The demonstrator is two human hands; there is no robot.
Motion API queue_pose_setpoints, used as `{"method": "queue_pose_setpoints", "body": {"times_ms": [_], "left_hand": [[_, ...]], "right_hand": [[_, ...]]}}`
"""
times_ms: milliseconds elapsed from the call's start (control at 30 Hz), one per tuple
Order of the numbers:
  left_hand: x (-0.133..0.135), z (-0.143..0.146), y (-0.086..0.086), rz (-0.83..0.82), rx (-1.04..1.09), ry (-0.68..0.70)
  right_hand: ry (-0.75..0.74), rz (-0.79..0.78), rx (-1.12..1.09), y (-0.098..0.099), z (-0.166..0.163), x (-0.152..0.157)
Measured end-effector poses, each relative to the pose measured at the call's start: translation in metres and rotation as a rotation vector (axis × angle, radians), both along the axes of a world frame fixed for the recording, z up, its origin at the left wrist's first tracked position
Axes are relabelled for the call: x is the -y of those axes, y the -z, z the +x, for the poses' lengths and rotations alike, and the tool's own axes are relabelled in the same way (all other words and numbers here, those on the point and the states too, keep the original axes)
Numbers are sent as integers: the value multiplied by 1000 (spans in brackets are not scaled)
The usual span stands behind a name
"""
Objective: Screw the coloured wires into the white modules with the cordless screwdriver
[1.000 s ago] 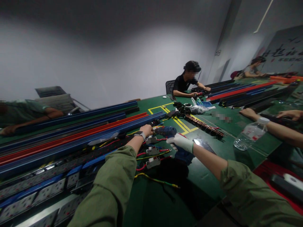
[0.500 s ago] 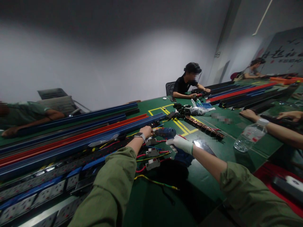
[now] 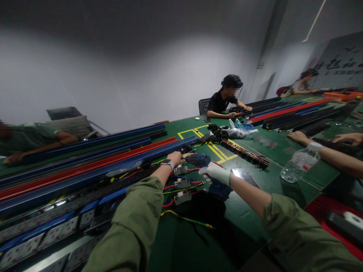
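My right hand, in a white glove, is wrapped round the grip of a dark blue power drill whose nose points left. Just beyond the drill's tip is my left hand, bare with a watch at the wrist. Its fingers are closed, and what they pinch is hidden. Below them, small grey circuit breakers with red wires lie in a row at the ends of the strips. A yellow-green wire trails loose onto the green table.
Long blue and orange rails and socket strips cover the left side. A bundle of copper strips, a plastic bottle and a phone-like slab lie to the right. Co-workers sit around, one opposite.
Almost nothing differs. Both my hands and the drill stay in place, the drill's body showing slightly sharper. The co-worker opposite has shifted the head slightly.
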State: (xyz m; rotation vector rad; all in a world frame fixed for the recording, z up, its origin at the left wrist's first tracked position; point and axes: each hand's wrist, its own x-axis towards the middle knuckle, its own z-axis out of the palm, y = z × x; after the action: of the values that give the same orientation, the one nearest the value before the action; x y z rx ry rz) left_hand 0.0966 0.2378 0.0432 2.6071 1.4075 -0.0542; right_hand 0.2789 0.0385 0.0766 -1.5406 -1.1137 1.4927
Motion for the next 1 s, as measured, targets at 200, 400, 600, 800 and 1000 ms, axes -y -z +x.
{"method": "queue_pose_setpoints", "body": {"times_ms": [200,400,600,800,1000], "left_hand": [[1,-1,-1,3,3,4],[1,0,-2,0,2,0],[-2,1,0,-2,-7,-8],[-4,1,3,4,-14,-17],[-4,1,3,5,-10,-11]], "right_hand": [[2,6,5,-1,0,1],[-12,7,-16,0,0,0],[-10,-7,-34,2,1,-2],[-23,-8,-13,2,1,-3],[-14,-18,-7,1,1,-3]]}}
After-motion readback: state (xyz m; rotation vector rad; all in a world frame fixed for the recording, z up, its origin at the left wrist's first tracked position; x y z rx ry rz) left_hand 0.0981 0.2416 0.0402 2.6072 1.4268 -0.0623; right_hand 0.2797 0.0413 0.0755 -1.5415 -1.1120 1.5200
